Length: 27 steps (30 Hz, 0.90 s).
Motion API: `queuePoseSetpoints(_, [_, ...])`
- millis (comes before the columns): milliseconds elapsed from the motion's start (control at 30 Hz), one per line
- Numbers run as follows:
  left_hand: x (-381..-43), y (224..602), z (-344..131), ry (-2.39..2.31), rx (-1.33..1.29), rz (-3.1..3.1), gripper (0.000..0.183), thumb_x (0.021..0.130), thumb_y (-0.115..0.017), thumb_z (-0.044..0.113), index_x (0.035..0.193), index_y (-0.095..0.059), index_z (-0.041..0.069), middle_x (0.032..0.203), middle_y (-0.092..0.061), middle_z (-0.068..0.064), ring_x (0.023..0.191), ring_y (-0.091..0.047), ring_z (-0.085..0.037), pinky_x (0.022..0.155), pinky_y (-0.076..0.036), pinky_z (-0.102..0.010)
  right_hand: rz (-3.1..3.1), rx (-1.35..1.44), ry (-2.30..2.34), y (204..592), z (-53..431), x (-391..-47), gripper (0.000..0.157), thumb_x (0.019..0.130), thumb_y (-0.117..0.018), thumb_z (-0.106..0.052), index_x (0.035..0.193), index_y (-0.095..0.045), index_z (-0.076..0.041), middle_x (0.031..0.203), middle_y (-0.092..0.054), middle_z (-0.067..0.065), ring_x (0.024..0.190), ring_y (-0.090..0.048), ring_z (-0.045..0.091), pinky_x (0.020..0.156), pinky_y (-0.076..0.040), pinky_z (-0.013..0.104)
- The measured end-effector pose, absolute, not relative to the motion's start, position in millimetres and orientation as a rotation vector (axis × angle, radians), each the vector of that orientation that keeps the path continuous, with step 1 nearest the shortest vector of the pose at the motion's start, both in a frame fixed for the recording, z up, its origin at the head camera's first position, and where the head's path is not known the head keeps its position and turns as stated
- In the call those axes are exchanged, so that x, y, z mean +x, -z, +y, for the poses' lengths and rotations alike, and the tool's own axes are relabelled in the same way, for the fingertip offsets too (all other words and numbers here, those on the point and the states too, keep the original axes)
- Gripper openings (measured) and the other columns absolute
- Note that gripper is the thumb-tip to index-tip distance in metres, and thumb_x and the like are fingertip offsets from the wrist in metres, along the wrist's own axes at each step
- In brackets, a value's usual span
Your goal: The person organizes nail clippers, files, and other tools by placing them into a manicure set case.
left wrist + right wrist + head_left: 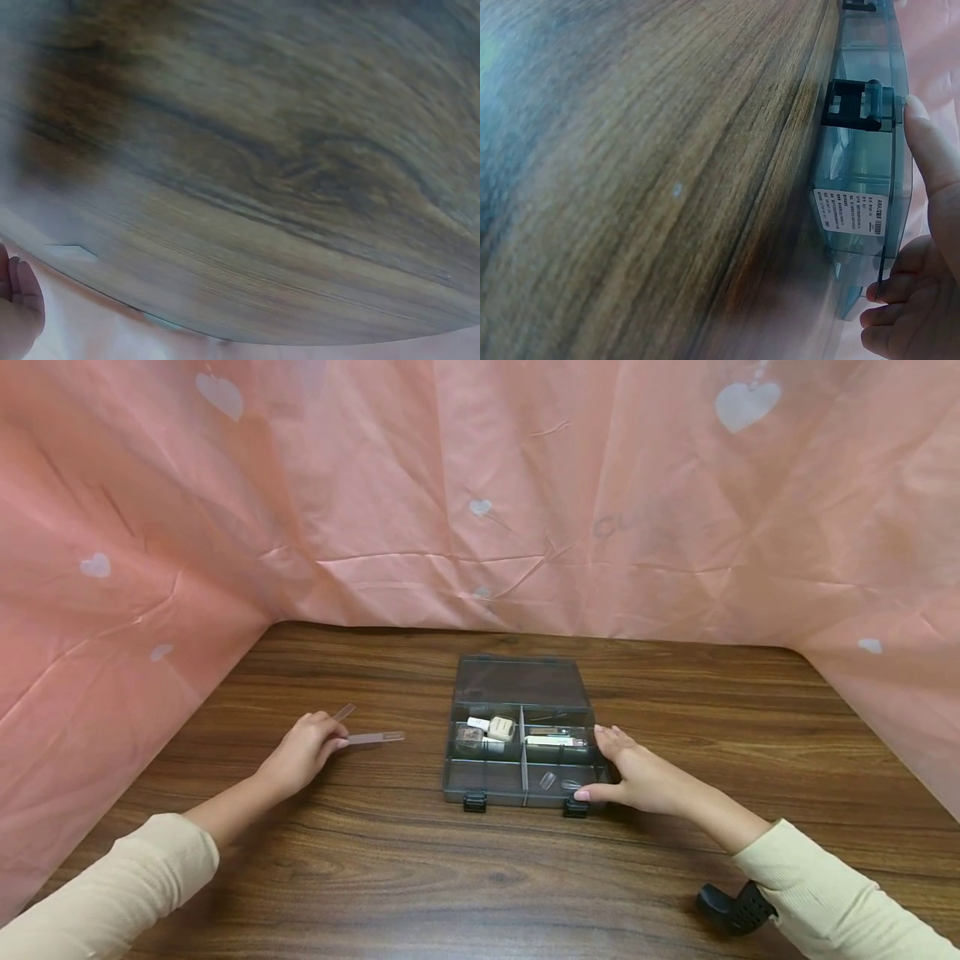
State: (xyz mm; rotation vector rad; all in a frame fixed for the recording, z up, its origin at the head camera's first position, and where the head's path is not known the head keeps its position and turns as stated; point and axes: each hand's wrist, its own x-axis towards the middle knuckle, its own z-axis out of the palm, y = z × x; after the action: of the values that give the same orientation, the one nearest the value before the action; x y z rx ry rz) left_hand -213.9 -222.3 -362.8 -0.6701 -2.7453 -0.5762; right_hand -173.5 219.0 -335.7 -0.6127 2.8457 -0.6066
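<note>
My left hand (303, 752) is at the left of the table, thumb and fingertips pinching a thin translucent strip (378, 737). A second narrow strip (344, 712) sticks out beyond its fingers. At centre stands a smoky clear plastic organizer box (522, 777), its lid (521, 683) laid back. My right hand (637, 777) grips the box's near right corner, thumb by a latch (575, 807) and fingers along the right side. The compartments hold a cream square item (502, 728), a clear small container (469, 740), a white slim item (553, 741) and small clear curved pieces (548, 780).
The box stands on a wood-grain table (360, 877). Pink cloth (525, 527) with white hearts hangs around the back and sides. A black curved object (735, 910) lies by the right sleeve. A printed label (850, 212) is on the box's front.
</note>
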Motion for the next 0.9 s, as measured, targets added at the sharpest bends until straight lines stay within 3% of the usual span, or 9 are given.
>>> queuePoseSetpoints(900, [-211,350,-196,0.769,-0.706,-2.613,0.006,0.084,-0.064,0.005,0.087,-0.066,0.000,0.084,-0.063,-0.008,0.082,-0.056,-0.022,0.070,-0.047,-0.037,2.845,-0.606,0.620,332,218,-173,0.103,0.075,-0.066,-0.056,0.138,-0.027,0.016,0.144,-0.027,0.035,0.135,-0.018,0.051,0.107,-0.021,0.062])
